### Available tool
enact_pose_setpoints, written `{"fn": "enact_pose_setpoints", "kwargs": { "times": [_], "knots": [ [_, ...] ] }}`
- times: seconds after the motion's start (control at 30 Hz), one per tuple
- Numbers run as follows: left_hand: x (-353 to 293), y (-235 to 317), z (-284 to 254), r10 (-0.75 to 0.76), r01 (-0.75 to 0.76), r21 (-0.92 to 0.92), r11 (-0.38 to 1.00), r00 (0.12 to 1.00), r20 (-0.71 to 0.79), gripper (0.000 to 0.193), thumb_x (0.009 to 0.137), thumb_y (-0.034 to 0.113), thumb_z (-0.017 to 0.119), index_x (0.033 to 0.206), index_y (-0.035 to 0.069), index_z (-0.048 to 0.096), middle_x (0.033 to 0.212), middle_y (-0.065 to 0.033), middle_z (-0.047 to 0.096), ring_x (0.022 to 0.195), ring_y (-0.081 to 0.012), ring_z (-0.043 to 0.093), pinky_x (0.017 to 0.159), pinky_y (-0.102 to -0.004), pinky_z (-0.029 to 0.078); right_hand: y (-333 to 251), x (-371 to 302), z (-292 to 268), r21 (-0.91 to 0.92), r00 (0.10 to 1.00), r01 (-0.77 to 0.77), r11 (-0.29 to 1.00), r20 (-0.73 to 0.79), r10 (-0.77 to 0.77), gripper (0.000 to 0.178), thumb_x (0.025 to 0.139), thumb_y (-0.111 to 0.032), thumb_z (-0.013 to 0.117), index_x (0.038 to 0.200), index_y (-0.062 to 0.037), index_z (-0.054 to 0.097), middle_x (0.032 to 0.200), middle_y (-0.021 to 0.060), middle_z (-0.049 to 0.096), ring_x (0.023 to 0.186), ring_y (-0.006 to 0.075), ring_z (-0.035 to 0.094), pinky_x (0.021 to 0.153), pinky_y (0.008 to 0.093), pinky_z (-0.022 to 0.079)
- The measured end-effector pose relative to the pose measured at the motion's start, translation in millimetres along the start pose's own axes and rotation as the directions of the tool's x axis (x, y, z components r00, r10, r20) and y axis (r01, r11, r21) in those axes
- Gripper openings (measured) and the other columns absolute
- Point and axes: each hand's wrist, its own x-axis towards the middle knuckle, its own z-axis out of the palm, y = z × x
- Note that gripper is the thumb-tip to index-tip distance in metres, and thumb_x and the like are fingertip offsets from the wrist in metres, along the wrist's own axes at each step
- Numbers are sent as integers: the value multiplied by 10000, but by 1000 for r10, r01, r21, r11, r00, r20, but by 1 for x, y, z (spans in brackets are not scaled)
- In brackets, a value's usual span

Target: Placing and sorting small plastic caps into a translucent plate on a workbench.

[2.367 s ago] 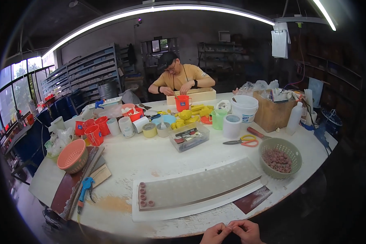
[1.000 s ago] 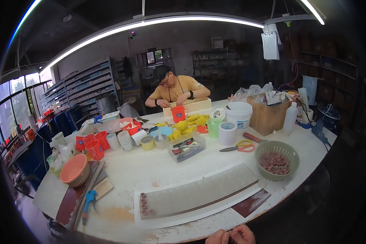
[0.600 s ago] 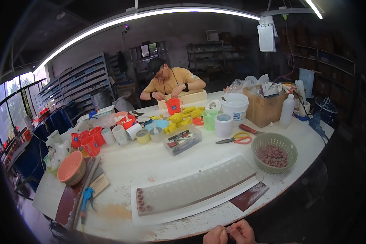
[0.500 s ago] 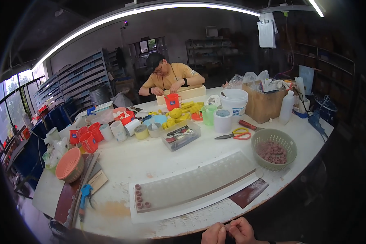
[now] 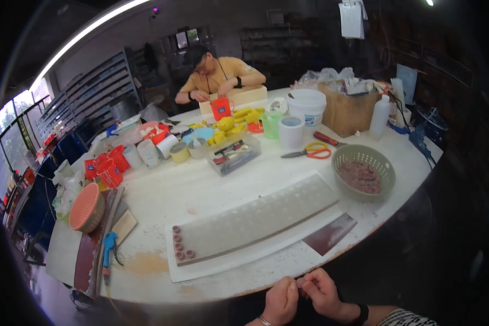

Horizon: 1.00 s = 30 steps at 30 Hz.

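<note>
Both hands, left hand (image 5: 281, 302) and right hand (image 5: 320, 293), pinch a reddish piece (image 5: 300, 283) between narrowed fingertips beyond the table's (image 5: 146, 217) near edge, where I reckon a slack grip could drop it, well short of the rings (image 5: 178, 246) on the slab (image 5: 255, 220).

We are seeing only a sliver of the small piece (image 5: 300, 282) between our fingers (image 5: 312, 287), its shape escaping us. The lower edge is cutting off our striped sleeve (image 5: 405, 317). In the green basket (image 5: 386, 169), little rings (image 5: 359, 176) are blurring together. The pale box (image 5: 240, 99) is hiding the co-worker (image 5: 218, 75) below the chest; the top edge is cropping the long lamp (image 5: 87, 38).
</note>
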Motion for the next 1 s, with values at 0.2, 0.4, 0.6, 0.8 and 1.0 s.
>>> {"fn": "enact_pose_setpoints", "kwargs": {
  "times": [0.2,0.4,0.6,0.8,1.0],
  "knots": [
    [19,29,-12,-89,87,22,996,986,142,148,981,110,591,863,27,622,780,-121,647,689,-254,638,644,-344,502,-27,35,-9,409,967,-254,877,119,224,158,1072,-222,518,1075,-65,536,961,30,582,790,90,519,705,240,448],
    [19,23,-13,-234,234,-436,869,971,56,133,1004,107,625,1044,27,526,958,-102,668,856,-150,662,802,-284,554,-28,40,-15,402,968,-252,880,117,224,164,1067,-222,533,1081,-59,539,970,34,588,806,97,533,734,244,466],
    [29,23,-48,-285,284,-655,700,952,108,210,1006,40,586,1161,24,447,1104,-160,656,969,-210,668,894,-339,559,-48,57,14,-427,919,377,822,283,-274,121,972,-96,660,1060,-37,602,984,97,644,842,189,632,751,290,507],
    [31,11,-75,-361,290,-783,550,928,91,240,982,52,636,1134,31,451,1105,-178,658,1004,-220,659,906,-342,561,-60,78,55,-616,758,652,442,549,-352,273,787,-62,784,1027,-44,653,966,112,642,847,309,646,731,404,508],
    [35,10,-101,-457,267,-889,373,887,74,177,1006,97,611,1115,71,474,1072,-145,662,968,-221,681,865,-354,582,-53,91,85,-655,841,532,537,482,-246,312,805,-66,780,1073,-26,626,949,124,633,816,322,635,699,405,507]
  ]
}}
